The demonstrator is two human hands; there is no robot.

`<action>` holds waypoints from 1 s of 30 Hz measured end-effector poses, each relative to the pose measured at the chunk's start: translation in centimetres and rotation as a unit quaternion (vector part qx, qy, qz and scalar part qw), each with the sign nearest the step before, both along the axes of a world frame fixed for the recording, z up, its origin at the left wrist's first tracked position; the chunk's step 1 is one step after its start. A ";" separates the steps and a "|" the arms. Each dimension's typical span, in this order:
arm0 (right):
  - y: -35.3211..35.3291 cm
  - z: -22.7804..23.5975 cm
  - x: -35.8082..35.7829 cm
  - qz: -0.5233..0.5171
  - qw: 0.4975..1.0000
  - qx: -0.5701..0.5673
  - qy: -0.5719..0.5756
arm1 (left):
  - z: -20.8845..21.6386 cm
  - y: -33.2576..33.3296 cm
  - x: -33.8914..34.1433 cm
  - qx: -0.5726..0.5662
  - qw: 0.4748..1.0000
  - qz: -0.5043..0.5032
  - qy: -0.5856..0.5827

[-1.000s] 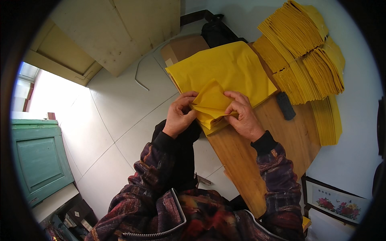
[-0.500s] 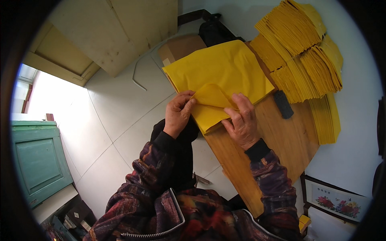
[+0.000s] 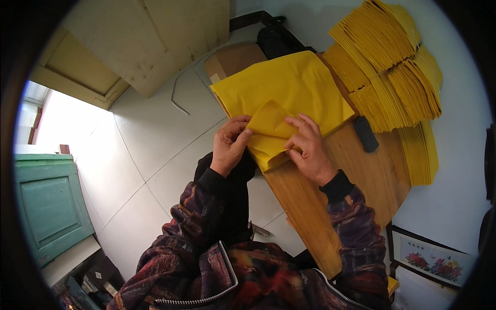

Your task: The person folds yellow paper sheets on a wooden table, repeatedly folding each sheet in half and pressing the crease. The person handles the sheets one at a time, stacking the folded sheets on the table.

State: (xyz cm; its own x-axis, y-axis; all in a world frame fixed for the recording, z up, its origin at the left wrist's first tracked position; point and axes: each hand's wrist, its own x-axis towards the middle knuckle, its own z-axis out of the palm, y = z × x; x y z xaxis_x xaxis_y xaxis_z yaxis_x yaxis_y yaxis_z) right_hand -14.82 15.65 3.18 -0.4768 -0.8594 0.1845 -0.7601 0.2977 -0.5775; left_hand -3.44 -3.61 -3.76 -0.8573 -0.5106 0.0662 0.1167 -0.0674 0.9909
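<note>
The person's left hand (image 3: 230, 147) pinches the near left edge of a folded-over flap of yellow paper (image 3: 268, 124), thumb and fingers closed on it. The right hand (image 3: 307, 150) presses flat on the same flap from the right, its fingers spread over the paper's fold rather than clamped around it; its grip is a loose hold on the sheet, with the fingertips curled at the flap's edge. The flap belongs to the top sheet of a yellow paper stack (image 3: 289, 88) that lies on the near left corner of the wooden worktop (image 3: 361, 175), overhanging its edge slightly.

Just beside the stack on the right sits a small dark block (image 3: 365, 133) on the wood. Beyond it, fanned bundles of folded yellow paper (image 3: 392, 62) cover the far right part of the worktop. A brown cardboard box (image 3: 232, 59) and a black bag (image 3: 276, 39) stand behind the stack. On the tiled floor (image 3: 150, 139) at left is a green cabinet (image 3: 49, 201); a framed flower picture (image 3: 431, 258) leans at lower right.
</note>
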 end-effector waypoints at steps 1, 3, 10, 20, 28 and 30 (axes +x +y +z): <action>0.0 0.0 -0.1 -0.001 1.000 -0.001 -0.009 | 0.3 -0.3 0.4 0.043 0.999 -0.019 -0.023; -0.1 -0.2 -0.2 -0.004 1.000 -0.007 -0.028 | 0.7 -0.8 0.9 0.091 0.994 -0.055 -0.041; -0.1 -0.2 -0.4 -0.003 1.000 0.005 -0.025 | -0.4 -0.2 0.3 0.047 0.996 -0.067 0.032; 0.8 -0.2 1.0 -0.017 0.984 -0.069 0.165 | -1.3 0.3 -0.4 -0.067 0.997 0.035 0.018; 0.8 -0.9 1.0 0.002 0.965 -0.077 0.250 | -1.1 0.5 -0.5 -0.078 0.995 0.054 0.008; 0.8 -0.8 1.1 0.015 0.967 -0.029 0.253 | -1.0 0.4 -0.4 -0.076 0.996 0.045 0.005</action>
